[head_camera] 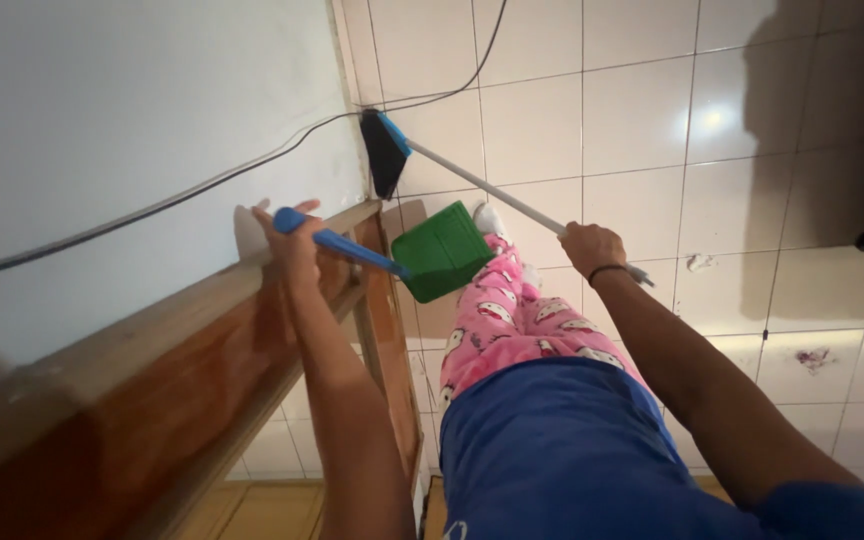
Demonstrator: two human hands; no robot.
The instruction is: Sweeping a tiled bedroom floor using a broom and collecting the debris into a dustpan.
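My left hand (290,240) grips the blue handle of a green dustpan (442,252), held above the floor beside a wooden bed frame. My right hand (592,248) is closed around the grey metal pole of a broom (497,192). The broom's black bristles with blue head (384,152) press into the corner where the white wall meets the tiled floor. The dustpan's mouth lies just below and right of the bristles. My leg in pink patterned trousers (507,315) stretches forward between both arms.
A wooden bed frame (152,400) runs along the white wall (132,110) on the left. A dark cable (202,185) trails along the wall and onto the white floor tiles (642,120). A small scrap (700,262) and a reddish stain (812,356) mark the tiles at right.
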